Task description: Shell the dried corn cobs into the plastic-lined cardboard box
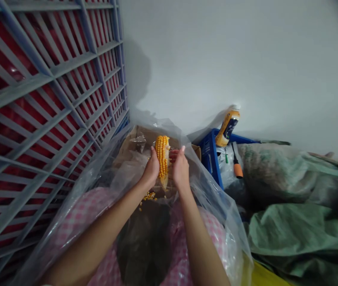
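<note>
An ear of yellow corn point(162, 155) stands upright between my hands, over a clear plastic sheet point(213, 198) spread across my lap. My left hand point(151, 169) wraps around its left side, fingers closed on it. My right hand point(180, 169) grips its right side, thumb up against the kernels. Part of the cob's lower end looks bare. Loose kernels point(149, 195) lie on the plastic just below my left wrist. A brown cardboard box point(133, 139) sits behind the corn.
Stacked grey-and-red slatted crates point(43, 103) fill the left. A blue crate point(209, 155) on the right has a yellow bottle point(228, 127) leaning on it and an orange-handled tool point(238, 169). Green sacks point(294, 206) are heaped at the right. A white wall is behind.
</note>
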`<action>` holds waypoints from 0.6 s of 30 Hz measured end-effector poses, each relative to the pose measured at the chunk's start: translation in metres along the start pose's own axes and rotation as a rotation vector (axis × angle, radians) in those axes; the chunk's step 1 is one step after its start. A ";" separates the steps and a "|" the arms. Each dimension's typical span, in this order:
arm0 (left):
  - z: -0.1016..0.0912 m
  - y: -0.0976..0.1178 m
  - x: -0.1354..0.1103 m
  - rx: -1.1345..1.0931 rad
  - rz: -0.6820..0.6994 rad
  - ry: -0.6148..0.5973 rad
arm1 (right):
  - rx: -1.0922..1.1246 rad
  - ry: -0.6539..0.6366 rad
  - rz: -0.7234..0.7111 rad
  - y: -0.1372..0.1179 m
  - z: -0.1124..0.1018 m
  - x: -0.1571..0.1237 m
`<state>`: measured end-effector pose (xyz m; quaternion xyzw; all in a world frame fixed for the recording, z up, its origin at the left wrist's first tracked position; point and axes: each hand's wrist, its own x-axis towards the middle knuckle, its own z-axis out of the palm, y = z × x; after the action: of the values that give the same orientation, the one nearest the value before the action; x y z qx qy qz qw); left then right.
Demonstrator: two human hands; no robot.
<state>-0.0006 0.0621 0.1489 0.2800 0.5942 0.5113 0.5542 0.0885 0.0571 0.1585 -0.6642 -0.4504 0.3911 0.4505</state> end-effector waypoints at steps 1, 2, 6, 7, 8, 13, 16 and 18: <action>0.000 0.000 0.001 0.004 -0.028 0.033 | -0.061 -0.033 -0.018 0.000 0.003 -0.005; 0.001 0.002 0.001 0.013 -0.046 0.066 | -0.118 -0.065 -0.027 -0.001 0.006 -0.009; 0.001 0.010 -0.002 0.078 -0.004 0.126 | -0.247 -0.066 -0.045 -0.006 0.013 -0.017; 0.001 0.013 -0.002 0.057 0.023 0.115 | -0.255 -0.047 -0.055 -0.008 0.013 -0.017; 0.001 0.016 -0.002 0.013 0.053 0.100 | -0.262 -0.034 -0.062 -0.009 0.013 -0.017; -0.002 0.021 0.002 -0.264 0.070 0.060 | -0.361 -0.149 -0.085 -0.006 0.015 -0.022; -0.003 0.014 0.004 -0.219 0.074 0.099 | -0.384 -0.216 -0.101 -0.002 0.018 -0.027; -0.003 0.011 0.003 -0.157 0.095 0.122 | -0.359 -0.219 -0.119 0.000 0.020 -0.029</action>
<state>-0.0068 0.0677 0.1572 0.2319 0.5710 0.5982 0.5122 0.0619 0.0342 0.1559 -0.6595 -0.5978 0.3471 0.2954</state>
